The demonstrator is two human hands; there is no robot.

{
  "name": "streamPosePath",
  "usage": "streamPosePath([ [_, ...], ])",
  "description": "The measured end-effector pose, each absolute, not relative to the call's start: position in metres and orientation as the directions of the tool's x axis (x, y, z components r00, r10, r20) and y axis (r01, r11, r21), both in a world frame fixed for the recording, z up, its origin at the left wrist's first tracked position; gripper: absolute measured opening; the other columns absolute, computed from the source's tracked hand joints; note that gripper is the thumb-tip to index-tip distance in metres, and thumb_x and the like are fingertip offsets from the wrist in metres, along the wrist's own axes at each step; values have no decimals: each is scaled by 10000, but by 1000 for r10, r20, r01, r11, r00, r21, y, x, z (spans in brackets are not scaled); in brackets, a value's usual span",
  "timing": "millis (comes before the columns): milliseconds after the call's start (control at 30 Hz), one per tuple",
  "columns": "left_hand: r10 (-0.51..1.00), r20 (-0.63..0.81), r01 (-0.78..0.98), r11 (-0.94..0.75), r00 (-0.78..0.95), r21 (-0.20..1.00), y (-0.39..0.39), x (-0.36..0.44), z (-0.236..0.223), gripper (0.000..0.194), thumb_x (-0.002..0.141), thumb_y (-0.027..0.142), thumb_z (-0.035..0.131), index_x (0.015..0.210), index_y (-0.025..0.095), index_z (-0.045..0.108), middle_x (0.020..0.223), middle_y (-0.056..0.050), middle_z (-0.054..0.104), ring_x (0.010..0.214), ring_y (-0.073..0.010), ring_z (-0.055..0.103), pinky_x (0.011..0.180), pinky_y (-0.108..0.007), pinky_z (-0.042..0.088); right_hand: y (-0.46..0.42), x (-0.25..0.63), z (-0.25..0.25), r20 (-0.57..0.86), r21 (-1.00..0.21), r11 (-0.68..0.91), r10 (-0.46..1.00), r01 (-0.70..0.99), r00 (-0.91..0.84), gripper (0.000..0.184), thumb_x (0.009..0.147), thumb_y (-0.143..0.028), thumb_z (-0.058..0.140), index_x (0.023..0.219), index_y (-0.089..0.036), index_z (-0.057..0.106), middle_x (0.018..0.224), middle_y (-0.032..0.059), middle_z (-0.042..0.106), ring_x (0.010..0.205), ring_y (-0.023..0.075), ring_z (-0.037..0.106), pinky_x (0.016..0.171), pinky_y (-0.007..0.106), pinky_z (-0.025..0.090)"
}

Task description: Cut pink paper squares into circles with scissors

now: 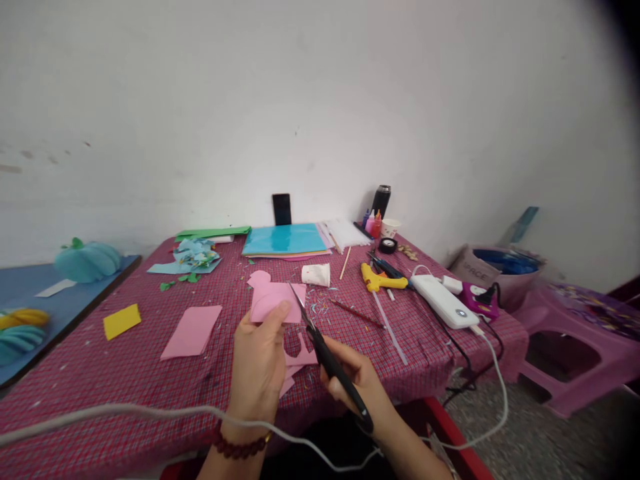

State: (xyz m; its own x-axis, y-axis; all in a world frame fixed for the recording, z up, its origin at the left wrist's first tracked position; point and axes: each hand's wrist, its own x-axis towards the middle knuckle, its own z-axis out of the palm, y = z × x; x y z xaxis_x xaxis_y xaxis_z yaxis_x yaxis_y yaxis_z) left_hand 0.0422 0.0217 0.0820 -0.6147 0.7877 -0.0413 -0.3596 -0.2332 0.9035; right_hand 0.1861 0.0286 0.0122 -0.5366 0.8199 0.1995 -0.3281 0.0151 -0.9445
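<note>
My left hand (260, 357) pinches a piece of pink paper (267, 293), its thumb lying on top. A rounded shape juts from the paper's upper left. My right hand (363, 383) grips black-handled scissors (335, 370), whose blades point up and left and meet the paper's right part. Whether the blades are parted is hard to make out. Below the hands' work, pink paper offcuts (300, 357) lie near the table's front edge. A small stack of pink paper (193, 332) rests to the left of my left hand.
Beyond the paper are a white paper cup (316, 274) on its side and a blue sheet stack (285, 239). A yellow glue gun (383, 280), a pencil (357, 313) and a white power bank (443, 300) lie to the right. A white cable (150, 408) crosses in front of my wrists.
</note>
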Motion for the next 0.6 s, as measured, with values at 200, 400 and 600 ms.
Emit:
streamPosePath([
  [200,794,-3,-361,-273,-608,892,25,38,81,187,579,200,783,635,147,612,556,42,575,526,-105,533,544,-236,398,29,188,13,198,-939,-3,813,-344,-547,608,676,-465,767,1233,-257,635,656,-29,477,523,82,336,495,225,348],
  [400,840,4,-333,-220,-543,917,25,30,82,201,587,188,770,584,159,571,528,45,538,482,-88,458,483,-223,350,30,193,9,156,-953,-27,811,-302,-565,614,694,-452,760,1258,-257,619,658,-28,472,507,77,339,457,213,303],
  [600,882,14,-184,-114,-472,976,25,18,95,188,565,178,767,551,155,581,503,54,510,453,-69,387,447,-211,316,33,202,13,144,-953,-55,783,-298,-605,571,691,-371,778,1230,-248,638,607,-49,448,492,66,337,440,190,262],
])
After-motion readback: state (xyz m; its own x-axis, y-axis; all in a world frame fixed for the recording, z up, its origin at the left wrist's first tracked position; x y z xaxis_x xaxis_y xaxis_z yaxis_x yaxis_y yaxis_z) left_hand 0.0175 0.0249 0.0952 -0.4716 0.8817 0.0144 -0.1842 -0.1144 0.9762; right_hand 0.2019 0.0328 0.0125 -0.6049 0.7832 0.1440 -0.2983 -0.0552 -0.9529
